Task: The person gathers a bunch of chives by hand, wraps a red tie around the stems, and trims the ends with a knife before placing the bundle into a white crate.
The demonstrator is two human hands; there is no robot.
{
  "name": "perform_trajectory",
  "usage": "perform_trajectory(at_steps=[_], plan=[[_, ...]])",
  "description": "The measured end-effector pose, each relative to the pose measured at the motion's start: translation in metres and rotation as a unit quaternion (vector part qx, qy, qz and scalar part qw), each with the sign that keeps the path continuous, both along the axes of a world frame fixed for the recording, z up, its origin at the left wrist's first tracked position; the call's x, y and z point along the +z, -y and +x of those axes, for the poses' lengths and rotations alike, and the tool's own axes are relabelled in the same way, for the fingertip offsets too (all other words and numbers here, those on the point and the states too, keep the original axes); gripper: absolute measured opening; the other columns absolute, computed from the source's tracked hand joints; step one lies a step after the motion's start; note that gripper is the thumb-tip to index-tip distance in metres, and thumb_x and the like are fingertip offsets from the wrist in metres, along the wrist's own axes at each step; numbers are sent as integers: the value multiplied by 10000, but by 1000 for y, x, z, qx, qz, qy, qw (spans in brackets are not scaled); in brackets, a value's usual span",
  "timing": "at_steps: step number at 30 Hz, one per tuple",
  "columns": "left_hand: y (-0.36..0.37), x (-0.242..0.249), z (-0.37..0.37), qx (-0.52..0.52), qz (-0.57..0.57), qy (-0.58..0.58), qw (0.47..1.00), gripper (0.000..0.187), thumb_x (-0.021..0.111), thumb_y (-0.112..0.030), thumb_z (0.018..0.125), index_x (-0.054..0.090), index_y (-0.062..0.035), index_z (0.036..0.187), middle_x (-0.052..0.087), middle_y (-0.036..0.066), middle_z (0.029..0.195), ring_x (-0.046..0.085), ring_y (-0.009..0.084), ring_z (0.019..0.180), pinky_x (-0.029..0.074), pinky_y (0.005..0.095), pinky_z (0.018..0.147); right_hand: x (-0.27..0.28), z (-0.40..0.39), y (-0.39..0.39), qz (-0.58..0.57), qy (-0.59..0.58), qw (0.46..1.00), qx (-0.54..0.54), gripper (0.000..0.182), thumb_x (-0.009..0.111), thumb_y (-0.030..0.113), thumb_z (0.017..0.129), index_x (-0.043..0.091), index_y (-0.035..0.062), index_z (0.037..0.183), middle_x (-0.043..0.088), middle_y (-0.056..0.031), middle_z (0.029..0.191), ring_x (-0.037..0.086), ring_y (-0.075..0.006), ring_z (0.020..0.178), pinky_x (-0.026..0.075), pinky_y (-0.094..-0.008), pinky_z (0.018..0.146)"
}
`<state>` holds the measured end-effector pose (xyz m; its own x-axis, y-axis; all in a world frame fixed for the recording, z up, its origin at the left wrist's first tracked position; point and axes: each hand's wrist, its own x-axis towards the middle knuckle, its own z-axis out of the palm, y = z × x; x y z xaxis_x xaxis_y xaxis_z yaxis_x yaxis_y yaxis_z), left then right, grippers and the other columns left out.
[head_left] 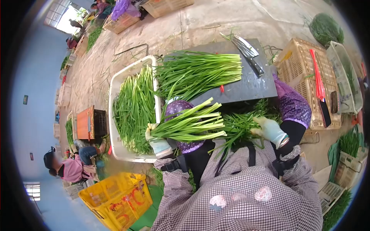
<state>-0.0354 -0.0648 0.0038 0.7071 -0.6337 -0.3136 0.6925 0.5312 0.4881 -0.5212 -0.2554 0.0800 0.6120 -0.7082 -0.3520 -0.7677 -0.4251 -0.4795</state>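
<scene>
My left hand (154, 140), in a pale glove, is closed around a bunch of Chinese chives (189, 125), whose pale stem ends point right. Gloved as well, my right hand (269, 131) has its fingers curled at loose chive leaves (241, 125) above my lap. Behind the bunch stands a dark board (254, 88) carrying a large pile of chives (200, 71). A knife (250, 56) with a black handle lies on the board's far right part. Left of the board, a white crate (114, 115) holds more chives (135, 107).
To the right, a tan crate (293, 67) carries red ties (318, 77), a black-handled tool (325, 113) and a phone-like dark object (334, 102). A yellow crate (115, 198) stands at lower left. Another person (73, 167) sits at far left near an orange-topped crate (84, 123).
</scene>
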Motion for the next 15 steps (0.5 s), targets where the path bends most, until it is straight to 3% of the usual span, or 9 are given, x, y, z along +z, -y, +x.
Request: perform_trajectory(at_steps=[1,2,4,5,7,9,12,13,15], plan=[[0,-1,2,0,1,1,1000,247,456,-261,1073,549,-133,883,558,-12,799,548,156,751,516,310,808,13,19,0,-22,154,988,5,574,651,430,979,601,53,1409,679,-230,1298,693,-352,1141,539,-442,991],[0,-1,5,-14,-28,-16,999,249,459,-255,1071,542,-129,874,557,-10,796,550,160,753,516,321,836,30,35,1,215,300,927,-71,530,648,315,1002,574,22,1436,673,-189,1341,680,-267,1202,521,-375,1034],[6,6,2,4,-20,-6,1000,185,475,-191,1044,525,-115,883,524,-9,784,530,172,761,501,357,905,28,72,1,303,415,856,-61,444,625,188,1013,595,-1,1414,667,-122,1364,657,-190,1215,508,-315,1042],[9,11,-1,-2,-21,-2,1000,185,475,-191,1044,525,-115,883,524,-9,784,530,172,761,501,357,905,33,91,-5,291,434,851,-61,361,611,169,1018,633,-22,1324,696,-99,1238,665,-163,1120,522,-300,984],[11,22,-4,19,-112,-23,993,112,496,-106,983,575,-38,1022,531,42,819,524,184,751,507,343,774,26,119,-18,379,462,797,-90,263,608,103,990,648,-23,1217,683,-48,1130,633,-113,1035,515,-278,929],[18,67,-41,14,-145,-9,989,125,482,-138,987,567,-55,1025,516,21,815,517,176,767,503,366,808,23,126,-27,391,483,771,-141,177,610,96,985,647,-9,1123,658,-15,1053,602,-76,968,508,-257,876],[14,41,-23,-18,-172,0,985,128,462,-139,997,564,-63,1014,514,17,815,517,172,769,494,362,790,19,120,-40,275,462,828,-156,131,617,125,1007,643,6,1056,664,-43,995,621,-121,934,513,-278,841],[12,28,-17,-23,-163,-16,986,121,463,-136,997,559,-62,999,510,18,812,513,171,765,489,358,778,31,117,-46,266,476,819,-181,144,596,141,1040,637,3,1044,664,-54,1018,630,-146,954,512,-304,856],[6,3,-3,-26,-154,-36,987,117,464,-133,997,554,-60,985,506,20,809,509,171,762,483,353,766,22,106,-40,223,609,728,-224,177,576,165,1067,639,2,1042,662,-57,1039,633,-153,973,512,-312,877]])
